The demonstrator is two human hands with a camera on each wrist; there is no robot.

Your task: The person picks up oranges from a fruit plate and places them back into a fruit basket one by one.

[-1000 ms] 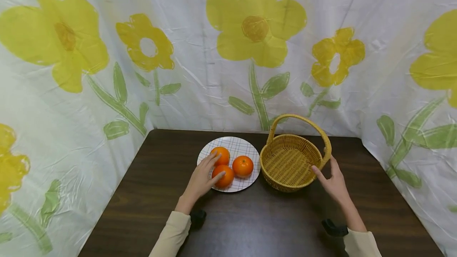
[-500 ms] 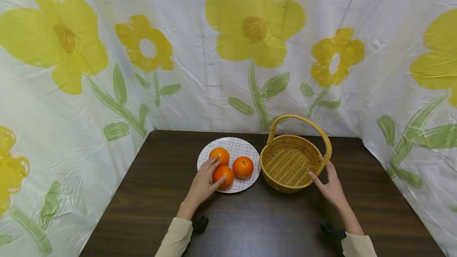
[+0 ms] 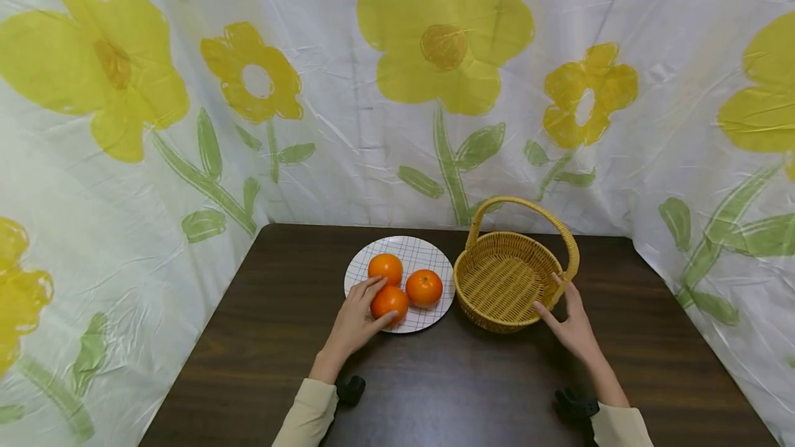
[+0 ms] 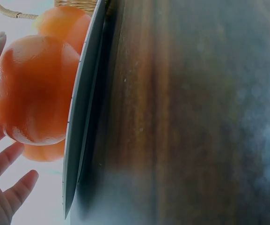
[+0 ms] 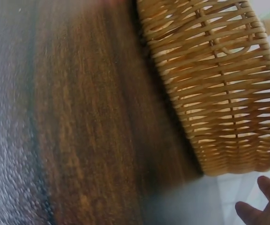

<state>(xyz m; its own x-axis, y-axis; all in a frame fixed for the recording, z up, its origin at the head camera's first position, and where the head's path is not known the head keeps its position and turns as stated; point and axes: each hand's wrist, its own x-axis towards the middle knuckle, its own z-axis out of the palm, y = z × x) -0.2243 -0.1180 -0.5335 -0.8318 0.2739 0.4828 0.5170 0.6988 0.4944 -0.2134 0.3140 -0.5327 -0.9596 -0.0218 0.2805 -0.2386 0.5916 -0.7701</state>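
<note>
Three oranges rest on a round white plate [image 3: 425, 254] with a thin grid pattern. My left hand [image 3: 351, 326] is over the plate's left side, fingers spread around the front orange [image 3: 390, 305]. The thumb lies on its near right, and the left wrist view shows the fingers loosely apart beside this orange [image 4: 36, 89]. The back orange [image 3: 385, 266] and the right orange [image 3: 425, 288] sit close by. My right hand [image 3: 574, 333] is at the right side of a wicker basket [image 3: 503, 285], thumb and fingers spread around the handle's base. Inside the basket only its woven bottom shows.
The dark wooden table [image 3: 459, 392] extends in front of the plate and basket. Tall over the basket arches its handle [image 3: 524, 204]. A white curtain [image 3: 335, 157] with yellow flowers hangs behind the table and along its sides.
My left hand has drawn slightly nearer, its fingers lower around the front orange. My right hand has shifted a little left against the basket's side. Plate, oranges and basket stay put.
</note>
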